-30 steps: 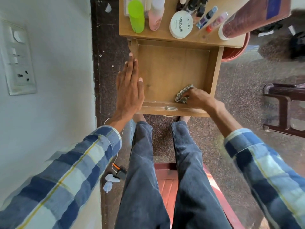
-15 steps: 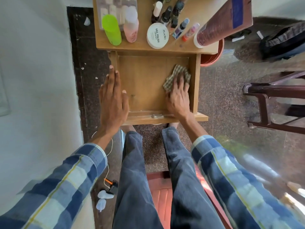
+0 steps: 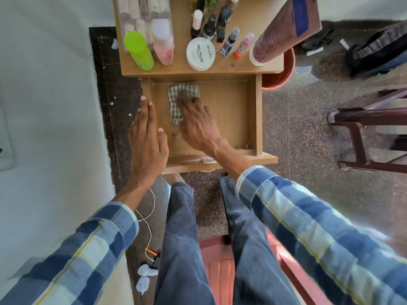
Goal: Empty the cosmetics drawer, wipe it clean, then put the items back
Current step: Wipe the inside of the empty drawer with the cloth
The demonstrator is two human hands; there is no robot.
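Two steps underway: drawer [image 3: 231,111] emptied, right hand [image 3: 196,122] flat, pressing cloth [image 3: 182,95] inside; left hand [image 3: 147,139] spread on rim; cosmetics [image 3: 200,53] on bench [image 3: 271,67] await return.

Drawer: open light wooden drawer [image 3: 251,111], bare inside but for the cloth.
Cloth: small checked grey-and-white rag [image 3: 178,95], lying in the far left corner.
Right hand [image 3: 198,126]: flat, fingers spread, pressing on the rag.
Left hand [image 3: 147,139]: flat, palm down, over the drawer's left wall.
Tabletop: lime-green bottle [image 3: 138,50], pink bottle [image 3: 164,46], white round nail polish tub [image 3: 200,53], big maroon tube [image 3: 284,31].
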